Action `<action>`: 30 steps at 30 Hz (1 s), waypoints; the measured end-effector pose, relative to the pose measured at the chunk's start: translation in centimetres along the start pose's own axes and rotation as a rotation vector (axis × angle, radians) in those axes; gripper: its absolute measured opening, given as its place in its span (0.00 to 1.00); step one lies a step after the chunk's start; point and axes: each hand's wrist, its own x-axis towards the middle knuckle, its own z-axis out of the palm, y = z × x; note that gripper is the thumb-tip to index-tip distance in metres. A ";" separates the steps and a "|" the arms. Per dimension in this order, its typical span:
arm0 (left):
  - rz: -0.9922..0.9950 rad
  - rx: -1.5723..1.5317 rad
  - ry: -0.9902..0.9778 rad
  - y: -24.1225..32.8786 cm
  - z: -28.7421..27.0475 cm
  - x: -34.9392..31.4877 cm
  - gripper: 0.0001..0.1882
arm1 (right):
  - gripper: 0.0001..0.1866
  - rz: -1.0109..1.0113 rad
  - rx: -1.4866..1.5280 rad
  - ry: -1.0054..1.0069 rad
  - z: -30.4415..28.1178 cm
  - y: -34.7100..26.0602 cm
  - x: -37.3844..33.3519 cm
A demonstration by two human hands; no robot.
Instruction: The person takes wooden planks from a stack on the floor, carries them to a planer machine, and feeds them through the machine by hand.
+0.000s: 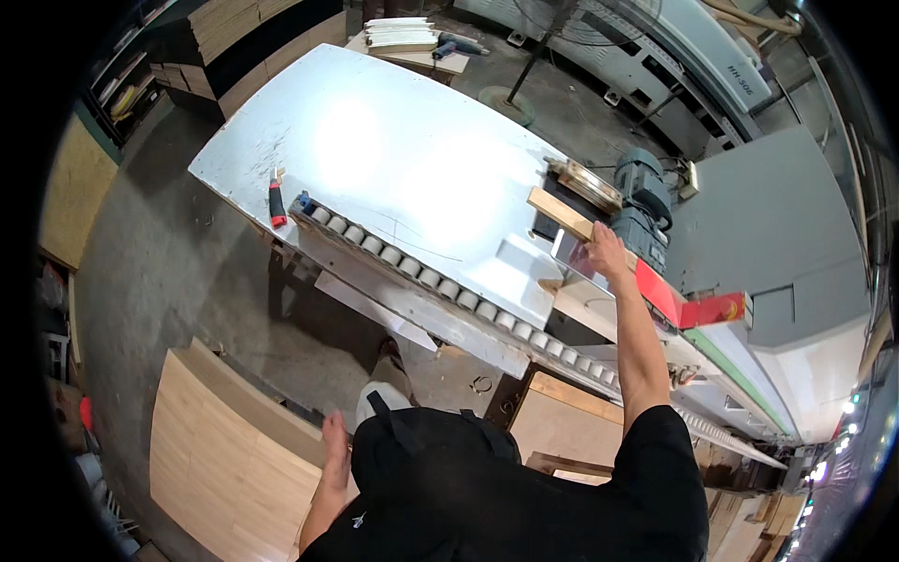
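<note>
My right hand (607, 253) reaches out to the machine side of the white table, its fingers closed around the near end of a narrow wooden strip (560, 213). The strip's far end points left over the tabletop. Low on the left, my left hand (335, 448) hangs beside a stack of light wood panels (225, 450). Its fingers look stretched out, with nothing seen in them; whether they touch the stack I cannot tell.
A row of white rollers (410, 267) edges the white table (375, 140). A utility knife (276, 201) with a red and black handle lies at its left. Beyond my right hand stand a grey motor (642, 201) and a large machine housing (768, 215). Boards are stacked at the back left.
</note>
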 end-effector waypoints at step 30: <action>0.748 0.087 -0.242 41.8 18.2 -1.9 0.13 | 0.41 0.144 0.052 0.207 -0.8 -3.6 -1.7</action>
